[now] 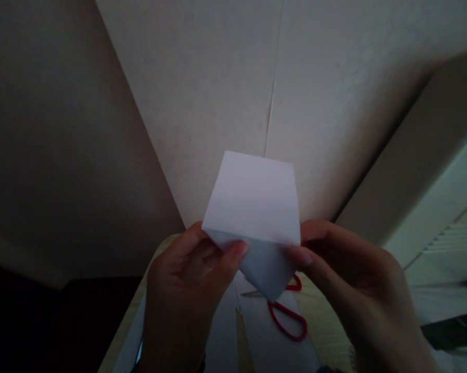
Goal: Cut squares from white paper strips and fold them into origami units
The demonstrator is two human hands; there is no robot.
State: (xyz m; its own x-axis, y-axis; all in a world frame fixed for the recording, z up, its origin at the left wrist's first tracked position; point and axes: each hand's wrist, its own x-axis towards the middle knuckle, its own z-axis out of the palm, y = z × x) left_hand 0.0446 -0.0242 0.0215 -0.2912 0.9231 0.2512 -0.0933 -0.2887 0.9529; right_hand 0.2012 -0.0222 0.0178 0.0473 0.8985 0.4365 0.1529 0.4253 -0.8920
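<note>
A folded piece of white paper (pixel 257 202) is held up in the middle of the view, with a crease running across it and a pointed lower flap. My left hand (pixel 190 280) grips its left edge, thumb on the front near the crease and fingers behind. At the right corner, my right hand (pixel 358 280) pinches the paper between thumb and forefinger. Below the paper lies a pair of scissors with red handles (pixel 290 321); the paper hides part of them. White paper sheets (pixel 260 331) lie under the scissors.
The small light-wood table (pixel 241 344) stands against a pale wall (pixel 202 93). To the right is a white piece of furniture or appliance (pixel 443 207), and a dark green object (pixel 453 331) sits at the lower right. The left side is very dark.
</note>
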